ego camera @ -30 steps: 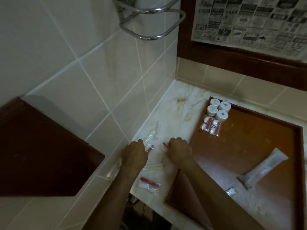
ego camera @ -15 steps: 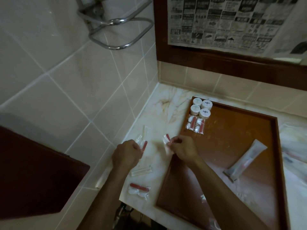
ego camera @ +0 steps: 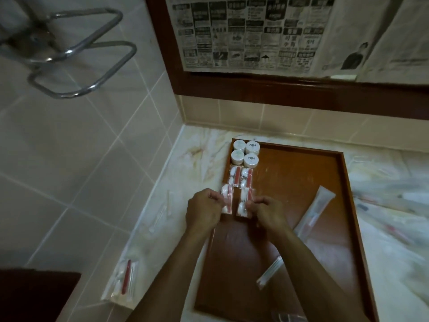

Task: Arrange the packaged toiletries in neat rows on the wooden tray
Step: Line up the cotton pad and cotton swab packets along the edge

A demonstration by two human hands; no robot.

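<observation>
The wooden tray (ego camera: 301, 182) lies on the marble counter. In its far left corner stand several round white jars (ego camera: 245, 155). Just below them lie two clear packets with red strips (ego camera: 240, 179), side by side. My left hand (ego camera: 203, 211) pinches a third such packet (ego camera: 226, 201) at the tray's left edge. My right hand (ego camera: 267, 211) pinches a fourth packet (ego camera: 243, 203) beside it. Both packets sit in line under the first pair. A long white sachet (ego camera: 314, 213) lies slanted on the tray's right half, and a smaller wrapped stick (ego camera: 270, 271) lies lower down.
On the counter left of the tray lie loose wrapped sticks (ego camera: 162, 212) and one more red-strip packet (ego camera: 125, 282). A chrome towel rack (ego camera: 76, 54) juts from the tiled wall. A dark wooden surface (ego camera: 34, 296) fills the bottom left. More wrapped items blur on the counter at right (ego camera: 390, 219).
Both hands lifted a packet each off the counter and carried them right onto the tray, below the first pair. The view swung right and up.
</observation>
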